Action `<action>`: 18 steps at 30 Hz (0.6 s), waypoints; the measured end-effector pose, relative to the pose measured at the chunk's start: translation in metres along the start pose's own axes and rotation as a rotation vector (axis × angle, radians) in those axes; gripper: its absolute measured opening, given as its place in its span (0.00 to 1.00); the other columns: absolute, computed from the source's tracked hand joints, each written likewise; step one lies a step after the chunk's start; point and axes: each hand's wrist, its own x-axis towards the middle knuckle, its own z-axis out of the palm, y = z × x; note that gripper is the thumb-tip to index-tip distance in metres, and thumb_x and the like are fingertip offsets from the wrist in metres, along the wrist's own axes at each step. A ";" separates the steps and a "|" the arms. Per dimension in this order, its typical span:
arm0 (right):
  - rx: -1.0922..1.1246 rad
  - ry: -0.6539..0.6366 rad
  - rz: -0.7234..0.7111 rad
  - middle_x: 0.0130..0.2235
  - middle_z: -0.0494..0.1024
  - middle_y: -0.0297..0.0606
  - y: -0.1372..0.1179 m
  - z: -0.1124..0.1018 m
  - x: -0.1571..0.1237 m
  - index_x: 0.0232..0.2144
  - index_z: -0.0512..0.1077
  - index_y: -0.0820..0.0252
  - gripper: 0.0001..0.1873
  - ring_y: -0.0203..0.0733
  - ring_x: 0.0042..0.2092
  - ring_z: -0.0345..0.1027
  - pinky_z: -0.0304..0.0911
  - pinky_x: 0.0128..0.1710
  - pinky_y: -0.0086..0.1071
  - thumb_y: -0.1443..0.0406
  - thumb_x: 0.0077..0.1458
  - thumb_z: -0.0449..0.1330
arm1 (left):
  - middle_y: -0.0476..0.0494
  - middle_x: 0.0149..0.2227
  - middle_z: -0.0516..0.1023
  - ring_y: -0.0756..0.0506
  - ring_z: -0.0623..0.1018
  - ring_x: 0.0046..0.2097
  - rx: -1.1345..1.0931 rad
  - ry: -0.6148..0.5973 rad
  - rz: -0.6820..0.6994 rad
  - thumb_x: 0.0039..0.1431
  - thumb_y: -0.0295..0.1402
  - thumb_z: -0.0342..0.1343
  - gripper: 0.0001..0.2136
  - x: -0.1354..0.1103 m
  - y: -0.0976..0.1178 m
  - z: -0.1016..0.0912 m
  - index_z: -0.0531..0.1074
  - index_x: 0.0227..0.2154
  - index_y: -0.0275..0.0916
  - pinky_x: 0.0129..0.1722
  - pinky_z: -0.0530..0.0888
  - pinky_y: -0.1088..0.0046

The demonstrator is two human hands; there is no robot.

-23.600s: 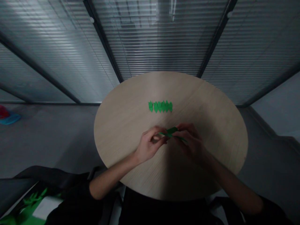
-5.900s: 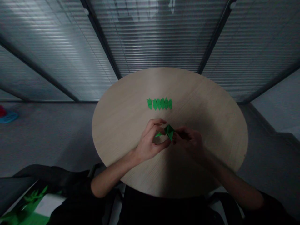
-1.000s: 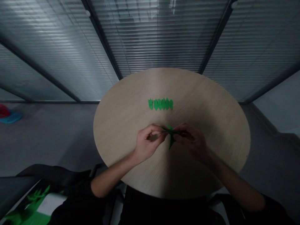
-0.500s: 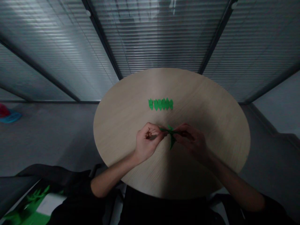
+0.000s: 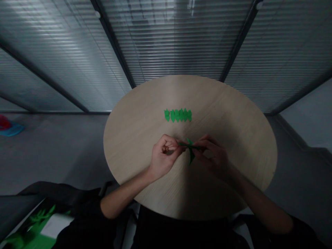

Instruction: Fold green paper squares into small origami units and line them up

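Observation:
Between my hands, over the near middle of the round table, is a small green folded piece [image 5: 191,155], which looks like paper. My left hand [image 5: 165,155] pinches its left end between thumb and forefinger. On the opposite side, my right hand [image 5: 212,155] pinches the right end, its fingers partly in shadow. One green point sticks up between the hands and a longer one hangs below. Farther back lies a row of several small green folded pieces [image 5: 177,115], set side by side.
The round wooden table [image 5: 135,114] fills the middle of the view, with glass walls and blinds [image 5: 176,45] behind it. At lower left, a white sheet [image 5: 55,225] lies among green material [image 5: 33,240]. A red and blue object [image 5: 11,128] sits on the floor far left.
Both hands keep their pinch on the green piece. It has shifted very slightly to the right, and the right-hand fingers have moved a little. The row of green pieces stays put.

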 end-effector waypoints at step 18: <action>-0.047 0.025 -0.033 0.33 0.73 0.34 -0.001 0.002 -0.002 0.38 0.77 0.55 0.04 0.35 0.28 0.67 0.68 0.27 0.30 0.68 0.64 0.62 | 0.47 0.35 0.86 0.49 0.85 0.30 -0.066 -0.034 -0.004 0.66 0.33 0.65 0.11 -0.001 -0.004 -0.001 0.66 0.38 0.43 0.31 0.85 0.73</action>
